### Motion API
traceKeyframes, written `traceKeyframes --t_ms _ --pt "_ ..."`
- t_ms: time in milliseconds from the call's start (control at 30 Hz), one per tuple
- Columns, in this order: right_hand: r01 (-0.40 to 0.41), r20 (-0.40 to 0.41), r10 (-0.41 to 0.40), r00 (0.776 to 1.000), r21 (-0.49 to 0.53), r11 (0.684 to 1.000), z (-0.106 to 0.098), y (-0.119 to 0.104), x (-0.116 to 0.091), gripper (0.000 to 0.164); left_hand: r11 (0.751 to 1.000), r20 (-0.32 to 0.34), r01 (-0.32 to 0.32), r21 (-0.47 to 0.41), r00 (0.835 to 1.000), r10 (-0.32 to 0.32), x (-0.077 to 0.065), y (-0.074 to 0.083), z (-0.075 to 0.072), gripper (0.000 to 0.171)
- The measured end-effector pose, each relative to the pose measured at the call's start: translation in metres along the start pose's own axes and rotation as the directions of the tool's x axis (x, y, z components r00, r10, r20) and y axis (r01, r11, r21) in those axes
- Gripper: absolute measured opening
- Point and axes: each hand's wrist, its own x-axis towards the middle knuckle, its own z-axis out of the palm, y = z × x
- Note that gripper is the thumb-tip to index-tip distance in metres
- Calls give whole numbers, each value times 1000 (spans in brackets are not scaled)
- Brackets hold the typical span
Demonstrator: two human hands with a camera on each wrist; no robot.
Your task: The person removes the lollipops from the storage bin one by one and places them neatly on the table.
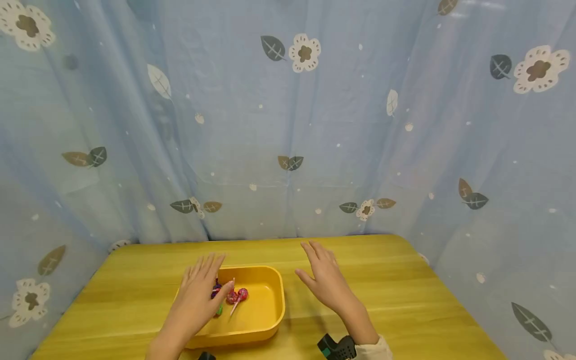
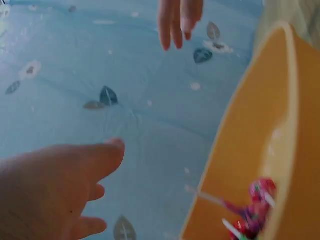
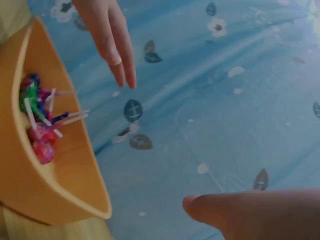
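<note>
In the head view my left hand [image 1: 196, 295] hovers above the left part of a yellow tray [image 1: 265, 327], fingers extended and nothing in its grasp. Several wrapped lollipops [image 1: 232, 298] with pink, green and dark wrappers lie inside that tray, partly hidden behind the left hand. To the right of the tray my right hand [image 1: 327, 281] is raised over the table, its fingers straight and holding nothing. The right wrist view shows the lollipops [image 3: 42, 147] bunched together, their white sticks pointing in different directions.
A yellow wood-grain table [image 1: 382, 280] extends under the tray and both hands. Behind it and at both sides hangs a blue curtain [image 1: 243, 140] printed with leaves and flowers. A black device [image 1: 336, 347] is strapped at the right wrist.
</note>
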Motion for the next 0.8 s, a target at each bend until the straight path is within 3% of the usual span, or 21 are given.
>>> traceKeyframes --t_ms 100,167,233,300,400,500,567,733,800 --pt "31 30 -31 999 16 999 4 2 2 64 998 -23 54 -27 998 -55 -4 -19 -3 68" --pt "45 52 -47 997 44 998 7 3 2 61 991 -38 99 -93 994 -102 -5 -32 -4 63" --pt "46 78 -52 996 76 996 10 5 2 59 966 -29 160 -203 985 -169 -6 -43 -4 60" --pt "40 106 -52 993 112 993 13 5 2 57 916 11 233 -327 970 -243 -6 -52 -3 58" --pt "31 141 -53 989 158 987 18 4 5 56 780 114 357 -513 930 -351 -4 -64 0 59" --pt "25 177 -61 982 202 979 24 2 8 54 615 212 444 -652 885 -414 -2 -74 5 60" --pt "27 196 -72 978 225 974 28 0 10 53 491 278 482 -726 858 -432 -2 -82 9 62" --pt "44 228 -107 968 266 963 38 -7 16 51 160 406 493 -855 829 -384 -11 -100 19 64" --pt "54 234 -123 964 281 958 42 -9 18 50 58 428 475 -878 833 -350 -17 -105 22 66"
